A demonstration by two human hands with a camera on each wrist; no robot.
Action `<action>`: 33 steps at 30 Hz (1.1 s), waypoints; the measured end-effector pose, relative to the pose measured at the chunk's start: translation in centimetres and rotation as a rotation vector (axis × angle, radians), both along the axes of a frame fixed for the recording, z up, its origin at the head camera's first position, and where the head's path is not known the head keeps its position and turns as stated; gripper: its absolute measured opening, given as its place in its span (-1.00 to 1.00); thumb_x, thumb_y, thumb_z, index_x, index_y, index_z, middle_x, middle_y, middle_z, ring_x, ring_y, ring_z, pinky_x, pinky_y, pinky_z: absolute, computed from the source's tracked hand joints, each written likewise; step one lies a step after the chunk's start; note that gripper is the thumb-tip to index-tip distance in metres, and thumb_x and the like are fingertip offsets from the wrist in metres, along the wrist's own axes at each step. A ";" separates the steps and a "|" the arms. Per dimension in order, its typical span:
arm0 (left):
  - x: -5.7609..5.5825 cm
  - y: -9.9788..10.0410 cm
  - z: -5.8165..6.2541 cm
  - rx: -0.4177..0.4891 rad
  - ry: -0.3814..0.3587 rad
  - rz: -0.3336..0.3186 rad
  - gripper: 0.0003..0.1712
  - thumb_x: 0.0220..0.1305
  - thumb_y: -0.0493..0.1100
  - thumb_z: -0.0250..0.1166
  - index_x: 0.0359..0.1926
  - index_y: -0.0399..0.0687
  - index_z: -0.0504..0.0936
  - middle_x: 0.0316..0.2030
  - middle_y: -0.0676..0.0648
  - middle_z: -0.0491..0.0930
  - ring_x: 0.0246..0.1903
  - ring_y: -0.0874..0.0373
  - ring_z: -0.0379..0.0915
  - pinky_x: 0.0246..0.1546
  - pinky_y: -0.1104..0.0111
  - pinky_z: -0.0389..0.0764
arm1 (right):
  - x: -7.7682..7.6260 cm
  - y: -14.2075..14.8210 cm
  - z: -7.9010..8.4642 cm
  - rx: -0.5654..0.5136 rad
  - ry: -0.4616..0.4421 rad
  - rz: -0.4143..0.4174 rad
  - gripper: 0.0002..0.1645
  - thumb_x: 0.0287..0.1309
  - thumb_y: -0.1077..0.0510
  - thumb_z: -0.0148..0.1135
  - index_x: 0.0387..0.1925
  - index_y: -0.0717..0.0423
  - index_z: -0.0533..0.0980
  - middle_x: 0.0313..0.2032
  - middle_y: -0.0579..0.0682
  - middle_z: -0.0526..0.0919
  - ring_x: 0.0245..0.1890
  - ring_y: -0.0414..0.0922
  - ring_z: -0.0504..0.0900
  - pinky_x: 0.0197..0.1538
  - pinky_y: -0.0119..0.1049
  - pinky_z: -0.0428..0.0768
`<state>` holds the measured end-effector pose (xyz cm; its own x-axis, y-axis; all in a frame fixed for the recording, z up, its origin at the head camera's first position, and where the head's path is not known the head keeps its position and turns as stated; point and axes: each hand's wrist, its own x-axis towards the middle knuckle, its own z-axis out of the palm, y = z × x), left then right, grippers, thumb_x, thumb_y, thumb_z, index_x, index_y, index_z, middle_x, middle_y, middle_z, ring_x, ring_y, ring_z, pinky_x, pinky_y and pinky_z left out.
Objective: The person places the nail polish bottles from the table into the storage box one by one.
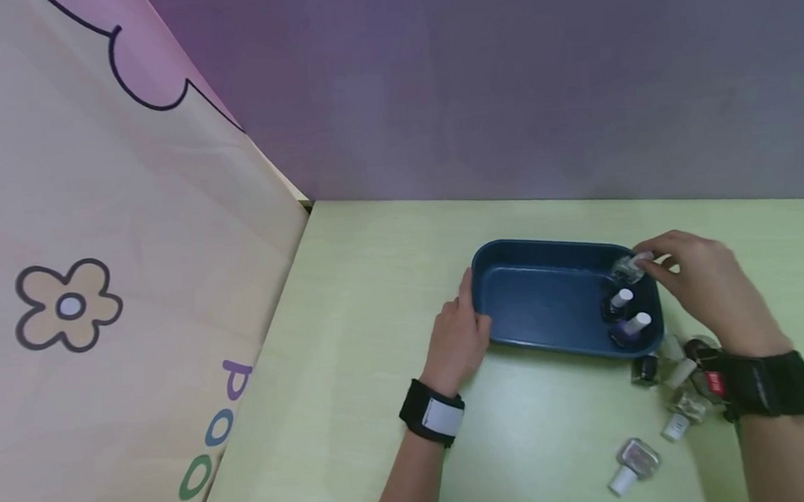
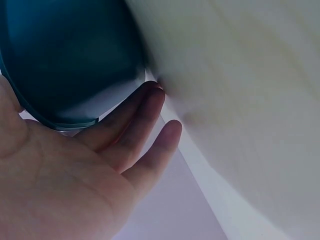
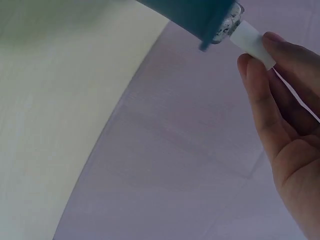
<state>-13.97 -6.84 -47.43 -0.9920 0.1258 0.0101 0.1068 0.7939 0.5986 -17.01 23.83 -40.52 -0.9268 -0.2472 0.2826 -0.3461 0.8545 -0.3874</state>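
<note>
My right hand [image 1: 708, 282] pinches the clear bottle [image 1: 624, 271] by its white cap [image 3: 251, 45], over the far right corner of the tray [image 1: 536, 304]; my left hand [image 1: 455, 346] rests fingers extended against it. Likely light, slick, breakable: grip the cap.

Pale green table [image 1: 353, 361], purplish backdrop [image 1: 502, 83], whitish sheet [image 1: 151, 220] with 1 flower [image 1: 70, 306].

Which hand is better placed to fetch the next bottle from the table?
Probably the right hand, once it frees the bottle it pinches by its white cap: the loose bottles lie much nearer it. The left hand touches the opposite end of the blue tray.
</note>
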 end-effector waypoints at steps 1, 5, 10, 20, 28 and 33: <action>0.0 0.0 0.0 0.001 -0.002 0.001 -0.14 0.28 -0.14 0.08 0.49 0.05 -0.15 -0.53 0.03 0.38 -0.44 0.15 0.30 -0.44 0.36 0.33 | -0.1 0.0 -0.1 -0.001 -0.013 0.002 -0.76 0.03 0.35 0.30 -0.19 0.27 0.61 -0.29 0.21 0.65 -0.39 0.12 0.63 -0.44 -0.11 0.50; 0.0 0.0 -0.1 -0.004 -0.006 0.003 -0.13 0.28 -0.14 0.08 0.49 0.08 -0.17 -0.52 0.03 0.38 -0.43 0.15 0.31 -0.43 0.36 0.34 | -0.2 -0.1 -0.7 0.001 -0.027 0.019 -0.76 0.03 0.36 0.29 -0.19 0.30 0.60 -0.29 0.24 0.65 -0.39 0.13 0.63 -0.37 0.03 0.52; 0.0 0.0 -0.1 -0.009 -0.006 0.005 -0.14 0.28 -0.13 0.07 0.49 0.08 -0.16 -0.51 0.03 0.39 -0.44 0.15 0.30 -0.45 0.37 0.33 | -0.4 -0.5 -1.3 0.025 -0.016 0.039 -0.77 -0.01 0.37 0.31 -0.23 0.30 0.61 -0.33 0.18 0.65 -0.41 0.06 0.61 -0.40 -0.04 0.51; 0.0 0.1 0.0 -0.007 0.008 -0.003 -0.15 0.28 -0.13 0.07 0.49 0.05 -0.14 -0.51 0.02 0.40 -0.44 0.16 0.30 -0.44 0.37 0.35 | -0.5 -1.1 -1.9 0.032 -0.064 0.059 -0.79 -0.02 0.42 0.30 -0.25 0.36 0.59 -0.33 0.23 0.63 -0.40 0.07 0.61 -0.36 0.01 0.54; 0.1 0.1 0.1 0.003 0.023 -0.013 -0.16 0.28 -0.13 0.06 0.49 0.02 -0.14 -0.53 0.03 0.38 -0.45 0.15 0.30 -0.45 0.36 0.34 | -0.3 -1.3 -1.2 0.012 -0.062 0.061 -0.79 -0.04 0.44 0.30 -0.27 0.35 0.59 -0.32 0.22 0.63 -0.40 0.08 0.63 -0.34 0.01 0.56; 0.1 -0.2 0.1 0.011 0.020 -0.011 -0.16 0.29 -0.13 0.05 0.49 0.04 -0.15 -0.51 0.04 0.38 -0.46 0.15 0.29 -0.46 0.37 0.33 | -0.1 -1.2 -0.4 0.018 -0.036 0.068 -0.74 -0.08 0.45 0.31 -0.24 0.36 0.59 -0.30 0.24 0.63 -0.39 0.10 0.63 -0.33 0.02 0.54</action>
<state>-13.88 -7.01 -47.31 -0.9901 0.1367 0.0310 0.1274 0.7859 0.6051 -17.07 22.63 -40.91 -0.9171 -0.3151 0.2441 -0.3899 0.8363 -0.3855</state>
